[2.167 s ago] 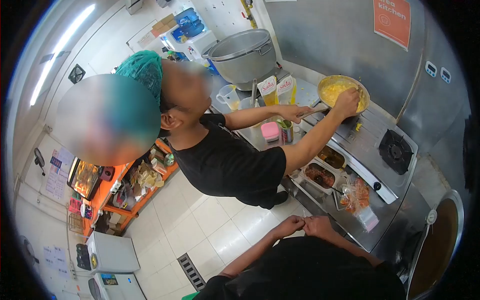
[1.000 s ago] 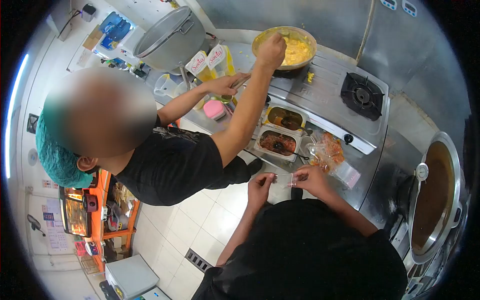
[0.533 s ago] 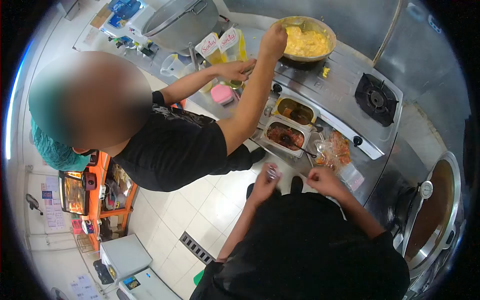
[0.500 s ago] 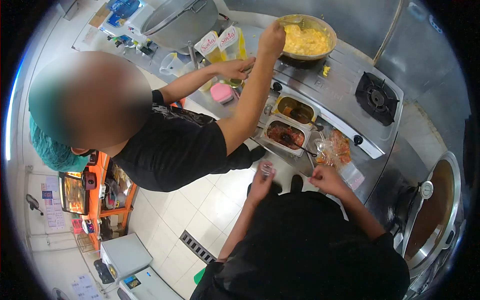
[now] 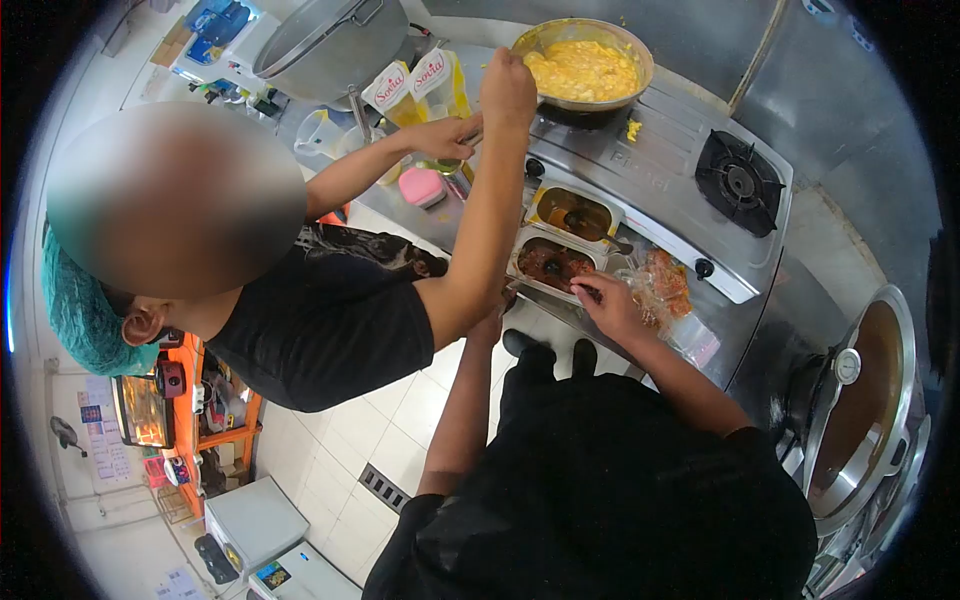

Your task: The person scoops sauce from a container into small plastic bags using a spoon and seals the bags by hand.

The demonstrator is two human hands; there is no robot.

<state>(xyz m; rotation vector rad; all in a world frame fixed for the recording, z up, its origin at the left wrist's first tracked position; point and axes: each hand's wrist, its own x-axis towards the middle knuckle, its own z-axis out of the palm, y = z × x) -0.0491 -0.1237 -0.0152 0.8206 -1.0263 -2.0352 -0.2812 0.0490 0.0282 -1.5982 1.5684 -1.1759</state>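
My right hand [image 5: 608, 304] is closed around the black handle of a spoon or ladle, at the edge of a metal tray of reddish food [image 5: 545, 262]. Under the co-worker's forearm, near the counter's front edge, is my left hand [image 5: 487, 325]; its fingers are mostly hidden. Behind the reddish tray stands a second metal tray with brown sauce [image 5: 574, 214] and a ladle in it. A clear plastic bag with orange-red food [image 5: 665, 285] lies just right of my right hand.
A co-worker in black [image 5: 330, 320] stands at the left, arms over the counter. A pan of yellow food [image 5: 585, 70] sits on the stove beside a bare burner [image 5: 740, 180]. A large pot [image 5: 335, 50] stands at the back left, another pot [image 5: 860, 420] with brown liquid at the right.
My right hand has moved from above the floor to the reddish tray and closed on the handle. My left hand has moved forward and left, under the co-worker's arm. The view has shifted slightly.
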